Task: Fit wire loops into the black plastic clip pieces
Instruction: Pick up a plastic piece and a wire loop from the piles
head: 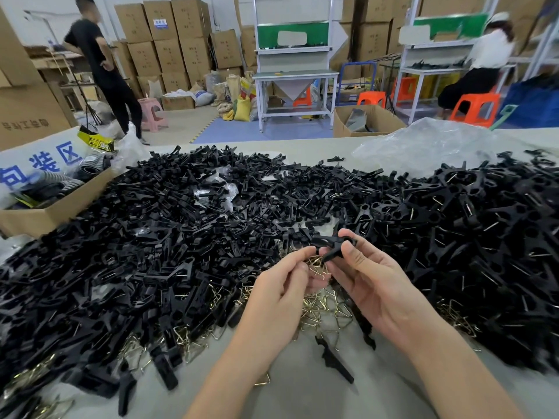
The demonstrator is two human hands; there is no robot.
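Right hand (372, 279): fingers grasping black clip (334, 244). Left hand (281, 285): fingers pinching wire loop (317, 264), partly hidden, touching black clip. Clip pile (181, 225) beyond black clip, cut off.

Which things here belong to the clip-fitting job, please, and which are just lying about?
Job: black clip piece in right hand; wire loops in left hand; pile of clip pieces; loose wire loops.
Lying about: cardboard box; clear plastic bag.

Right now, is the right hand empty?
No, the right hand grips a clip, while the left hand pinches a wire loop just below it.
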